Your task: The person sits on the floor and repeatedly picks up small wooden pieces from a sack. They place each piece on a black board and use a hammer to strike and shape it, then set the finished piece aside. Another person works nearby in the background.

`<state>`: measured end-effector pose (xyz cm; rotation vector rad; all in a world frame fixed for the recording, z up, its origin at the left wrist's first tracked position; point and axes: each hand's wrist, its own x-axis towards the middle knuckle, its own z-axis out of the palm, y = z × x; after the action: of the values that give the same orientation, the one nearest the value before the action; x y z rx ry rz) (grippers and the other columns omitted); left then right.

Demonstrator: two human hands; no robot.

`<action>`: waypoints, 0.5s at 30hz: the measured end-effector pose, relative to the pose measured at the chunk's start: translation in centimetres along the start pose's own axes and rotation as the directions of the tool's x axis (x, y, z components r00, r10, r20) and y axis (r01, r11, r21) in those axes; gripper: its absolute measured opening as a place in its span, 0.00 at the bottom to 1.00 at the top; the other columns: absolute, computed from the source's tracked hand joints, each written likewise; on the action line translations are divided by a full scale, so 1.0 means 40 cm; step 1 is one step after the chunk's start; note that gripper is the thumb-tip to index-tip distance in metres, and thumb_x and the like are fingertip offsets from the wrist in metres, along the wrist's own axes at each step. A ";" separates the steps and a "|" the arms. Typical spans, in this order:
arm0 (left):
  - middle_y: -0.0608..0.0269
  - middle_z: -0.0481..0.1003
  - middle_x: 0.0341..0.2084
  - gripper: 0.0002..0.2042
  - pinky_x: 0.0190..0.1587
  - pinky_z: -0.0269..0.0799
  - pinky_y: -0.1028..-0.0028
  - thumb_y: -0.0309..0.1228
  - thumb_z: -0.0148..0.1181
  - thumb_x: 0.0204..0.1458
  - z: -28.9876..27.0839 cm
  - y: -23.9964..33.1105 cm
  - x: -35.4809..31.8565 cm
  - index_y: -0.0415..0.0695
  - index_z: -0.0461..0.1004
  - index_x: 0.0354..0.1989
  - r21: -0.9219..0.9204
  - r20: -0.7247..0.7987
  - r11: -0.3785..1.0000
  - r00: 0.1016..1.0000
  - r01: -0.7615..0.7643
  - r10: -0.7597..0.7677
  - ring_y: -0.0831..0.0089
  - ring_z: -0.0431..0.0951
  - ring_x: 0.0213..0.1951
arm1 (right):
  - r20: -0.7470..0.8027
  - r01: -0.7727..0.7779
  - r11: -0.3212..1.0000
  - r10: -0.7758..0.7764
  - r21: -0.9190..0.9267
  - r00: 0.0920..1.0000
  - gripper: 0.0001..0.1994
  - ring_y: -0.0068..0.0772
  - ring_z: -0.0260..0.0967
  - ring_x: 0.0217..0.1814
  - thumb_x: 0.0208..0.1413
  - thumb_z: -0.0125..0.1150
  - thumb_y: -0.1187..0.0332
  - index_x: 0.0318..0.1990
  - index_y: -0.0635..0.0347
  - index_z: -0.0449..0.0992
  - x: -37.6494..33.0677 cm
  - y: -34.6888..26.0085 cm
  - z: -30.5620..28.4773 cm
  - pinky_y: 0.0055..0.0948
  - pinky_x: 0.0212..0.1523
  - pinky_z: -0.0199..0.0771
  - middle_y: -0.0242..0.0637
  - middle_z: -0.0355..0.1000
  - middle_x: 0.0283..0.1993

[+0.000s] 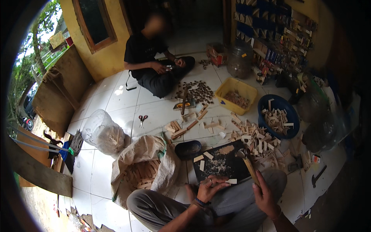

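Observation:
Between the fingertips of my left hand (210, 190) is a small pale wooden block (231, 181), held over my lap at the near edge of a black board (243, 170). My right hand (266, 195) is closed around the lower part of a hammer (252, 171). Its wooden handle rises toward the board and its metal head is over the board's right side. Pale crumbs and a few wooden pieces (201, 166) lie on the board's left part. A dark oval dish (188, 148) sits just beyond its left corner.
An open woven sack (127, 154) of wooden pieces stands left. A heap of wooden blocks (257, 139), a blue basin (295, 116) and a yellow tub (251, 87) are on the right. Scissors (142, 120) and another hammer (318, 176) lie on the tiles. A person (145, 54) sits opposite.

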<state>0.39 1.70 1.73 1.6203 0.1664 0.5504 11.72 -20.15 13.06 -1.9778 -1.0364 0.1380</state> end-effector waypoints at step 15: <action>0.61 0.86 0.42 0.07 0.51 0.77 0.69 0.27 0.74 0.51 -0.002 0.008 0.004 0.42 0.85 0.38 -0.013 -0.051 1.000 0.999 -0.003 0.002 0.69 0.82 0.47 | 0.112 0.107 0.959 -0.080 -0.262 0.990 0.29 0.43 0.80 0.34 0.65 0.63 0.73 0.73 0.54 0.66 -0.086 -0.031 -0.064 0.39 0.33 0.77 0.47 0.80 0.40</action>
<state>0.41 1.79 2.07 1.5949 0.1980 0.5939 9.90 -23.93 14.58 -2.1757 -1.2672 0.0469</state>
